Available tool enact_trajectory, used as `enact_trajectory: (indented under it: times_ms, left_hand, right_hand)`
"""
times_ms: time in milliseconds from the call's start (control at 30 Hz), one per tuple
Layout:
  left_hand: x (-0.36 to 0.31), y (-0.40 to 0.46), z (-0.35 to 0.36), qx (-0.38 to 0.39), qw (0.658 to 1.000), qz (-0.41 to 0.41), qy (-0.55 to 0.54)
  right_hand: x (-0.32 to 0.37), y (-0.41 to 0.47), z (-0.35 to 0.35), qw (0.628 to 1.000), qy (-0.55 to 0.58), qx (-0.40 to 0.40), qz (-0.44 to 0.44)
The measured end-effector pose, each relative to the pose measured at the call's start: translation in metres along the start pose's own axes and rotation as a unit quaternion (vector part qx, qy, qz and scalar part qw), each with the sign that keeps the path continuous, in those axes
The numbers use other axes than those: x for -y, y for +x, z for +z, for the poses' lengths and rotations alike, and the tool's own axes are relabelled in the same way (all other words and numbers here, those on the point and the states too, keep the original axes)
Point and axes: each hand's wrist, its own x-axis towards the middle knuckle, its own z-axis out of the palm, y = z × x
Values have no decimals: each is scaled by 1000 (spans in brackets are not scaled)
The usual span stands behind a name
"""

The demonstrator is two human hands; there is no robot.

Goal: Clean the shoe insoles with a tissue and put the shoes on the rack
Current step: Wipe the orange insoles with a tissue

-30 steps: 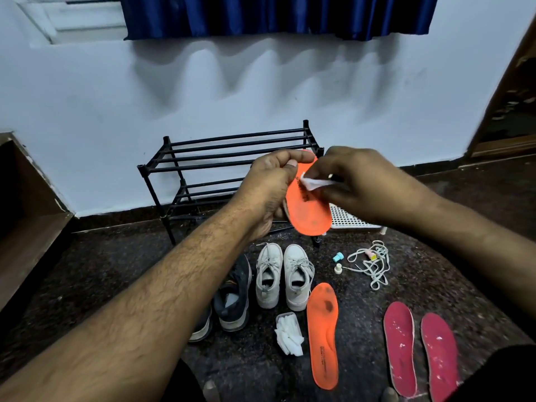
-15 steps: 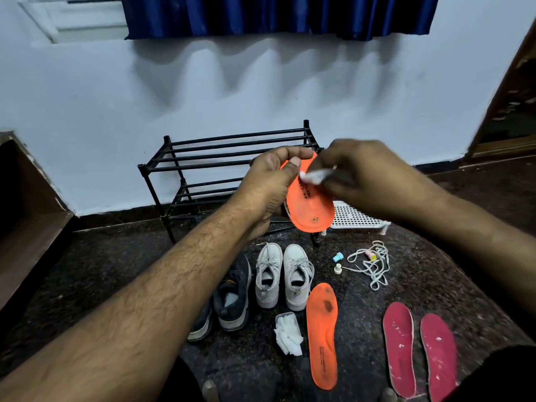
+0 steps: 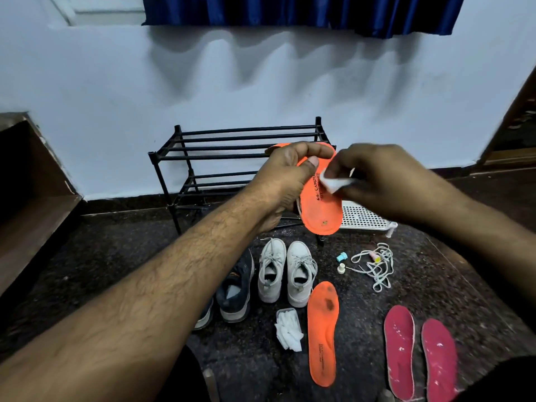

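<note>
My left hand (image 3: 285, 174) grips an orange insole (image 3: 319, 211) by its upper end and holds it up in front of the black shoe rack (image 3: 232, 158). My right hand (image 3: 383, 178) pinches a folded white tissue (image 3: 333, 182) against the insole's face. A second orange insole (image 3: 322, 332) with dark stains lies on the floor. Two red insoles (image 3: 398, 351) lie to its right. A pair of grey sneakers (image 3: 285, 272) and a pair of dark sneakers (image 3: 235, 288) stand on the floor before the rack.
A pack of white tissues (image 3: 288, 329) lies beside the floor insole. Loose laces (image 3: 375, 264) and small plastic caps (image 3: 341, 257) lie to the right. A white perforated tray (image 3: 364, 217) sits behind my right hand. A wooden ledge (image 3: 26, 198) is at left.
The tissue has slid down the insole from its top edge toward the printed lettering, and my left hand has tilted the insole so more of its lower face shows.
</note>
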Motion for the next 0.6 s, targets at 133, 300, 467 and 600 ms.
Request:
enact_trajectory:
  times_ms: [133,300,467,600]
  left_hand:
    - [-2,-3,-2,2,1000,-22,-5]
    - [-3,-2,-5,3,1000,-14,13]
    - [-2,-3,-4,10,999,-35,-18]
    - [0,-1,-6,-6,999,-46,-3]
  right_hand:
    - [16,-8,5,967,75,239,-51]
    - [14,-4,-13,987,156,24,-30]
    - [-1,1,-1,999,28,-36,2]
    - [15,-6,7,966,34,246,-79]
